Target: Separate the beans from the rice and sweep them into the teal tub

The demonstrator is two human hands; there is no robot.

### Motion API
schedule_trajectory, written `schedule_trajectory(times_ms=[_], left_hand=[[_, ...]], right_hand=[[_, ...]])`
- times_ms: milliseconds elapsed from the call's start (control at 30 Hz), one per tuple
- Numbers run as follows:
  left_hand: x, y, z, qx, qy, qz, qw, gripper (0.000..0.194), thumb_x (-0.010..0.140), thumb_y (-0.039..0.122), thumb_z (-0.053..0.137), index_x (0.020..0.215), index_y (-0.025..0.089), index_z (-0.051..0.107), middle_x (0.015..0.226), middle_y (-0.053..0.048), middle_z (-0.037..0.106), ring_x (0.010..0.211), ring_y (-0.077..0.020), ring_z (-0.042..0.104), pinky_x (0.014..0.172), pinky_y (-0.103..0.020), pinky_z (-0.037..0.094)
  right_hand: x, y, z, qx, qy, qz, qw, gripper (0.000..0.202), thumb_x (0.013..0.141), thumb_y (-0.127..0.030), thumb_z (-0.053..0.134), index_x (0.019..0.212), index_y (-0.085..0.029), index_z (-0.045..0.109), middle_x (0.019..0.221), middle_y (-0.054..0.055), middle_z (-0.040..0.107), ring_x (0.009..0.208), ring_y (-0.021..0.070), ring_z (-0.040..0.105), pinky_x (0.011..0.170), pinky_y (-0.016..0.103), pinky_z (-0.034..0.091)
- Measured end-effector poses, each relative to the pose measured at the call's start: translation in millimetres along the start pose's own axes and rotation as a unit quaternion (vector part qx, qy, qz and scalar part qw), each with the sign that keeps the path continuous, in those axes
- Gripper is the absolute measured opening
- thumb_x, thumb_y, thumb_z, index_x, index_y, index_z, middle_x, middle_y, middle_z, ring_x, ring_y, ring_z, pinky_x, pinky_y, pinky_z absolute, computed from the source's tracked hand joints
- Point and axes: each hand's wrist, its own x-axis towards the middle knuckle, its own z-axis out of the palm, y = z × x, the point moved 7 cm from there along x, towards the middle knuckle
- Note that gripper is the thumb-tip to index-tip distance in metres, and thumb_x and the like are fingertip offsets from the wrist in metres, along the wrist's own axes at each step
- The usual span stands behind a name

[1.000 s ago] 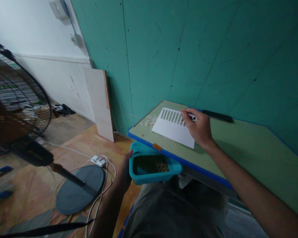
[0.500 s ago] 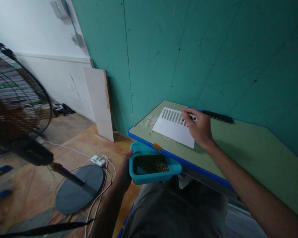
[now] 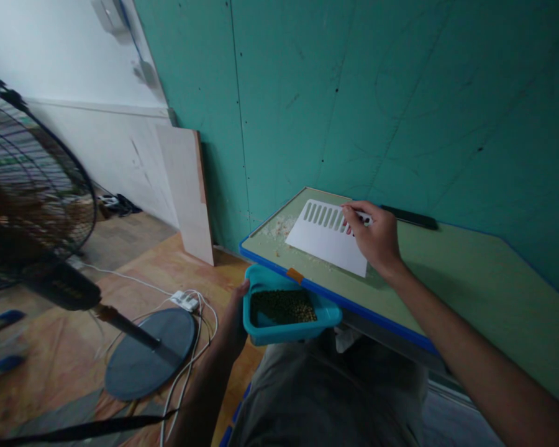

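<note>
My left hand (image 3: 235, 320) grips the left end of a teal plastic tray (image 3: 256, 338), thumb on its rim. Dark green grains (image 3: 274, 304) lie inside, with pale tan ones (image 3: 305, 310) toward the right. The tray sits just below the blue edge of a small green-topped table (image 3: 451, 273). Over that top, my right hand (image 3: 372, 233) pinches a flat white sheet (image 3: 326, 242) by its far side, where a row of long slots runs. The sheet is tilted, its near edge close to the tabletop. Pale crumbs (image 3: 282, 228) are scattered left of it.
A dark oblong object (image 3: 410, 217) lies along the table's back, against the green wall (image 3: 400, 99). To the left stands a fan (image 3: 60, 279) on a round base (image 3: 149, 354). White cables and a power strip (image 3: 185, 301) are on the floor. A board (image 3: 186, 192) leans on the wall.
My right hand and the white sheet have shifted very slightly to the right. The left hand and tray are almost unmoved.
</note>
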Motion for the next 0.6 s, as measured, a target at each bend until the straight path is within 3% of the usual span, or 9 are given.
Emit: schedule_trajectory(times_ms=[167,600], left_hand=[[0.4,-1.2,-1.9,-0.005,0.004,-0.006,1.000,0.048,0.083,0.052,0.071,0.111,0.014,0.078,0.101,-0.010,0.084,0.110,-0.0348,0.074,0.102,-0.043,0.053],[5.3,-1.1,-5.3,-0.005,0.003,0.008,1.000,0.038,0.078,0.053,0.077,0.090,0.018,0.079,0.093,-0.006,0.085,0.109,-0.0333,0.074,0.104,-0.041,0.052]], right_hand=[[1.9,1.6,-5.1,-0.027,0.017,-0.007,0.999,0.023,0.091,-0.037,0.061,0.091,-0.019,0.075,0.067,0.002,0.069,0.055,0.0161,0.059,0.059,0.031,0.046],[0.1,0.1,-1.5,-0.011,0.006,0.000,1.000,0.020,0.088,-0.035,0.064,0.087,-0.018,0.075,0.067,0.002,0.069,0.055,0.0148,0.060,0.057,0.028,0.045]])
